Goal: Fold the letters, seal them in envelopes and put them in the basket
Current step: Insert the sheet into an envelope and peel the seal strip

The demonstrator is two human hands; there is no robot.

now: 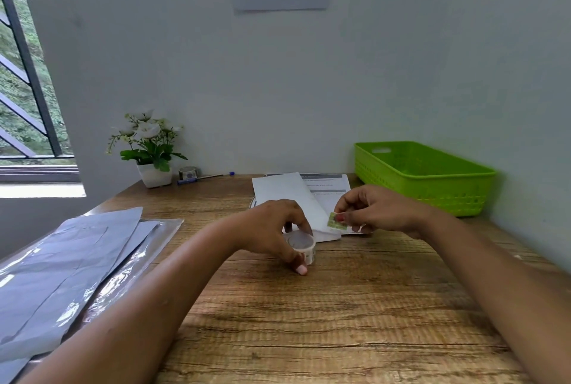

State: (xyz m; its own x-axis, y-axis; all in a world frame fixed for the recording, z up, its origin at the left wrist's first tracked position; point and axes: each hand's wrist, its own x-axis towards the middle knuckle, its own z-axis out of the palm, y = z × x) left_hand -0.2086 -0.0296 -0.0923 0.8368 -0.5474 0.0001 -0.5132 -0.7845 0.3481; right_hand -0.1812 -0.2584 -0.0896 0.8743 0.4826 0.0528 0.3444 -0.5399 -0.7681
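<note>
Envelope [293,198]: white, lying flat at the middle of the wooden table [340,322], long side angling away from the person; near end partly covered by both hands.
Letters [329,187]: printed sheets with grey bands lying under and behind the envelope, just beside the basket; text too small to read.
Basket [432,176]: bright green plastic, perforated walls, sitting at the far right corner against the wall; inside mostly out of sight from this angle.
Left hand [272,229]: curling down over a small sticker roll [304,246] standing on the table, fingers and thumb closing round its rim.
Right hand [377,210]: thumb and forefinger pinching a small green sticker [334,220] above the near end of the envelope; remaining fingers curling loosely.
Sticker detail: pattern blurring, not legible.
Left edge: grey sheets in glossy plastic sleeves [77,263] spreading out, cut off by the frame.
Far side: potted white flowers [148,149], a second small roll [187,172] and a blue pen [205,178] lying by the wall.
Hidden: envelope flap, open or sealed, cannot tell.
</note>
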